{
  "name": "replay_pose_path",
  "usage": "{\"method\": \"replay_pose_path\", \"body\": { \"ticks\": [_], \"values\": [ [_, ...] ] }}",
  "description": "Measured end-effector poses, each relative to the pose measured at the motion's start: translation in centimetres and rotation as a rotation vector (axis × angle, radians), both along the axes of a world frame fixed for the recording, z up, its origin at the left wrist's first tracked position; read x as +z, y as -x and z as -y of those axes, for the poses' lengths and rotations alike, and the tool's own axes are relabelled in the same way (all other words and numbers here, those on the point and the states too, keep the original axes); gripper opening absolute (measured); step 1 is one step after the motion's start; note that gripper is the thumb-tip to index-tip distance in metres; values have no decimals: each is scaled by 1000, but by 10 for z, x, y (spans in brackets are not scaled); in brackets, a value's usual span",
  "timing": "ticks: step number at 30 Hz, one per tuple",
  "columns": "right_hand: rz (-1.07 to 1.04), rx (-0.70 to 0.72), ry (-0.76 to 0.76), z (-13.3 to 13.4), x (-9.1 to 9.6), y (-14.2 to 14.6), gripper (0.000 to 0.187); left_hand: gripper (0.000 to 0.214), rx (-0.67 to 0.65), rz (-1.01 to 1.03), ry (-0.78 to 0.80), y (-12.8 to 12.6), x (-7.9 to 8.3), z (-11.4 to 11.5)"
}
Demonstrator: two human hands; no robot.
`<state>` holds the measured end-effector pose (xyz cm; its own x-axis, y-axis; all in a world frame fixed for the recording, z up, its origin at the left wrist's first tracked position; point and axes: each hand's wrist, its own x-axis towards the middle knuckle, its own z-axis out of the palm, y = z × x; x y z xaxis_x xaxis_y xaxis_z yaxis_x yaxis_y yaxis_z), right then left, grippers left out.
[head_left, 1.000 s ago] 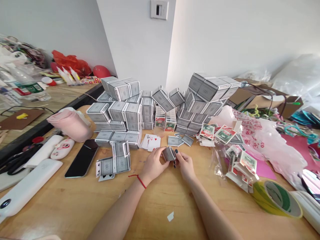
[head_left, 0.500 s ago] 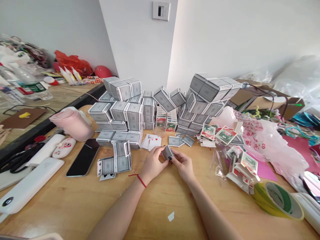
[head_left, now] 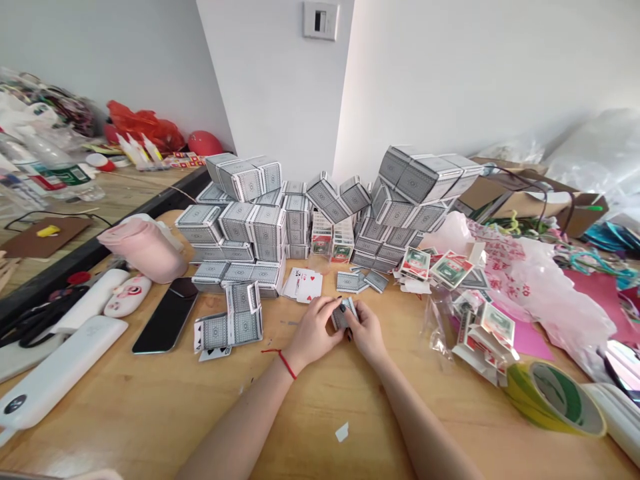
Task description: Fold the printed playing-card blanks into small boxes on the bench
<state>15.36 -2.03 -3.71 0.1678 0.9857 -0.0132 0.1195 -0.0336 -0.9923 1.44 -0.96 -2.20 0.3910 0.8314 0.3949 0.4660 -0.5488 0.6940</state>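
Observation:
Between my two hands is a grey-backed playing card piece, partly covered by fingers; whether it is one card or several folded together I cannot tell. My left hand grips its left and far side, and a red string circles that wrist. My right hand pinches its right side, the thumb lying on top. Just beyond them lie a face-up pile of cards and several grey-backed cards. Left of my hands sits a folded card assembly. Behind, blocks made of cards stand stacked.
A phone, a white power bank and a pink roll lie left. To the right are opened card boxes, a plastic bag and yellow-green tape. A paper scrap lies between my forearms.
The card piece has turned and come slightly nearer and to the right, flatter under my fingers. My right thumb has shifted onto its top face. The surrounding stacks stay put.

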Motion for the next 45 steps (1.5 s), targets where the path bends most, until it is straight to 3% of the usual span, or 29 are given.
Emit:
{"method": "replay_pose_path", "body": {
  "ticks": [3,7,19,25,30,33,37,45],
  "values": [
    [164,-39,-46,0,0,-1,36,54,-42,12,16,-4,4,4],
    [229,-45,-42,0,4,-3,43,52,-69,18,51,-3,9,6],
    [81,-141,-23,-1,2,-3,47,57,-111,20,99,-3,12,4],
    [-85,-228,-22,-2,6,-5,41,74,29,-67,-6,7,7,-6],
    [-258,-341,-15,-6,6,-10,32,37,281,-198,-188,19,2,-17],
    [-286,-365,23,-7,5,-10,44,38,365,-249,-247,24,-4,-22],
    [-256,-409,44,-5,4,-9,69,47,412,-307,-219,28,-14,-27],
    [-230,-359,25,-4,3,-9,40,26,383,-367,-257,27,-5,-25]
  ]
}}
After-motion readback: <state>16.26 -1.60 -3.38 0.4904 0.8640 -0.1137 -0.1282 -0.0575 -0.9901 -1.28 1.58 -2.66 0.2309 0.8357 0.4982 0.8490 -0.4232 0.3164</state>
